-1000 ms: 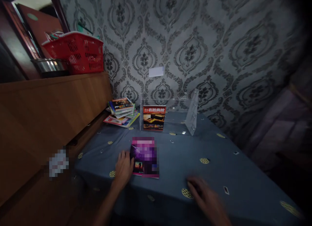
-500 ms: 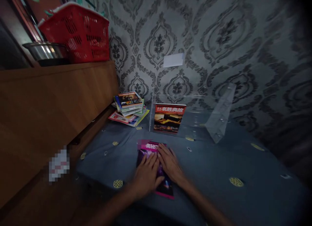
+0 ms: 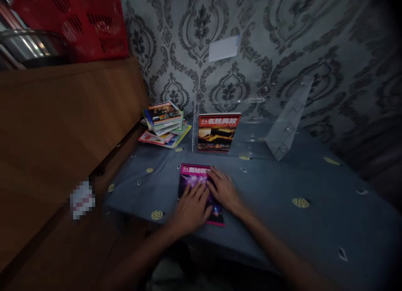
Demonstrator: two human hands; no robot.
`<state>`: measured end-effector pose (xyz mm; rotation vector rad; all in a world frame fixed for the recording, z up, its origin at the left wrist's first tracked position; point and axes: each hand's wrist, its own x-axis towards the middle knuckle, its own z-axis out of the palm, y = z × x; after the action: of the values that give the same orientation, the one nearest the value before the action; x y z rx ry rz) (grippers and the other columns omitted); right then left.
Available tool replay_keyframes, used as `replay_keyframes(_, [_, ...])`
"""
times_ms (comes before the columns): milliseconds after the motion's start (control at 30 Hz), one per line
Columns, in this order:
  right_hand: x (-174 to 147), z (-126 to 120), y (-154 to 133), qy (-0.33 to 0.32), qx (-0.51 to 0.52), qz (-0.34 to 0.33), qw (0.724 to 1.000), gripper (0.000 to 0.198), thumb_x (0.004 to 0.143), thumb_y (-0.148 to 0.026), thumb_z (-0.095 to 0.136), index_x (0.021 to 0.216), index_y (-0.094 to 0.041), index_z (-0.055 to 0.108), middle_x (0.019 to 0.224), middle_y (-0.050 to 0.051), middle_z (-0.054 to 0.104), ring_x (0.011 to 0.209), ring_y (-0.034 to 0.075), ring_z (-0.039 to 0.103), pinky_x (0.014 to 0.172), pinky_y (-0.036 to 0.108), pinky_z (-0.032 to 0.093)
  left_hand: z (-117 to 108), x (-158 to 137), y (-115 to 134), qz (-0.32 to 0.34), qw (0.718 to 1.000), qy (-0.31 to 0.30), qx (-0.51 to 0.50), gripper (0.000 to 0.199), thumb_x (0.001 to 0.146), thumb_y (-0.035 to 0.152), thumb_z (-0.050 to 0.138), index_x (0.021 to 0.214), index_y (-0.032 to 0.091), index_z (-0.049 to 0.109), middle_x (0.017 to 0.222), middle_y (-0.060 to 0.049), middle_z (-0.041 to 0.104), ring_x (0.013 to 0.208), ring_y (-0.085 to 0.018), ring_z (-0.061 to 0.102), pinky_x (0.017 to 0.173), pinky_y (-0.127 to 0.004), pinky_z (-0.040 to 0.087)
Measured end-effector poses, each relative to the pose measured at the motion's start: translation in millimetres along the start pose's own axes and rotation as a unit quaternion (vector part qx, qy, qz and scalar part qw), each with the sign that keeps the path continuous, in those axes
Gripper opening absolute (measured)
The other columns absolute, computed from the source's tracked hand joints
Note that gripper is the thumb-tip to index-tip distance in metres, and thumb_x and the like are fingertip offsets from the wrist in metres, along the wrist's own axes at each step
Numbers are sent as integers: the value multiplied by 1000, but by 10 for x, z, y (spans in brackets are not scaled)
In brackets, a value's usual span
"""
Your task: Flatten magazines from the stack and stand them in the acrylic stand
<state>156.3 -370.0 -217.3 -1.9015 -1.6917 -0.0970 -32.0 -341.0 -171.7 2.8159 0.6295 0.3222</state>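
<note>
Where, in the head view, the thin magenta-and-black paperback (image 3: 196,178) lay: flat on the dark blue patterned tablecloth (image 3: 264,190), near the front edge!
Bare left hand (image 3: 193,209): spread right across the cover's middle, fingers flat and clasping nothing.
Bare right hand (image 3: 224,190): draped over the upper right side, fingers loose, no grasp showing.
Nearer hand: a tie, both touched, though the left covered more.
Long axis: it ran away from the wearer, far end canted slightly left.
Title end: it pointed towards the clear acrylic rack (image 3: 285,127), just beyond and stretching rightward, where a red-and-black book (image 3: 218,134) stood at the left.
Untidy pile of colourful books (image 3: 165,119): farther off, to the left.
</note>
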Motion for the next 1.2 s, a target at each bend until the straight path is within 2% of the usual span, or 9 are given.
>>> replay_keyframes(200, [90,-18,85,-26,13,11,1000,43,96,-33,47,132,-19,64,144,15,59,137,30,51,112,51,41,23,-65,-13,12,999,46,24,45,101,37,45,140,17,53,152,-10,53,143,-25,45,123,-48,32])
replay_keyframes(467, [139,50,205,-47,-8,-11,999,46,96,-35,45,133,-14,63,145,17,58,137,30,51,113,48,41,61,-102,-69,38,995,85,40,35,101,32,45,131,18,58,141,-9,62,136,-22,52,119,-44,35])
replay_keyframes(800, [173,38,113,-62,-50,-14,997,46,97,-32,44,134,-12,62,145,18,57,136,31,51,111,47,41,-3,-109,-68,36,994,105,23,23,97,23,50,111,15,66,118,-11,72,115,-24,64,106,-39,45])
replay_keyframes(933, [174,24,89,-63,-43,-11,997,46,97,-31,44,133,-10,62,146,20,56,136,30,51,112,45,40,30,-110,-79,42,991,120,29,23,96,23,50,112,15,65,116,-11,71,113,-24,63,105,-41,47])
replay_keyframes(1200, [166,-26,22,-71,-42,17,996,46,98,-32,44,137,-13,60,148,17,55,139,29,49,112,44,39,80,-72,-153,48,992,113,12,26,95,22,49,116,19,64,121,-11,69,116,-24,61,107,-43,46])
